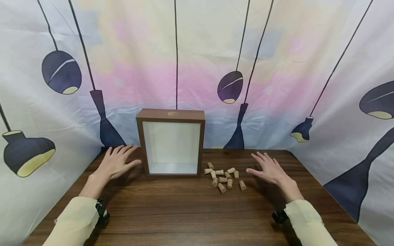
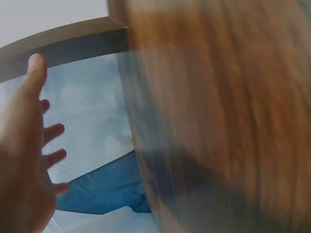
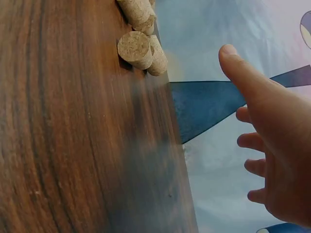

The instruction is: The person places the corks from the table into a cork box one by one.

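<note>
My left hand (image 1: pixel 115 164) hovers with spread fingers just left of a brown wooden box frame (image 1: pixel 170 116), apart from it and holding nothing. The frame stands upright, with a clear front, a white inside and an oval slot (image 1: pixel 173 113) in its top. Right of it several wine corks (image 1: pixel 222 179) lie loosely scattered on the table. To the right of these corks my right hand (image 1: pixel 272 169) is held above the table, fingers spread and nothing in it. In the right wrist view, corks (image 3: pixel 134 50) lie beyond its thumb.
The dark wooden table (image 1: pixel 184 212) ends at a cloth backdrop (image 1: pixel 197 68) printed with hanging lamps, which also closes off both sides. A dark wrist camera (image 1: pixel 101 212) sits at the left cuff, another wrist camera (image 1: pixel 279 216) at the right one.
</note>
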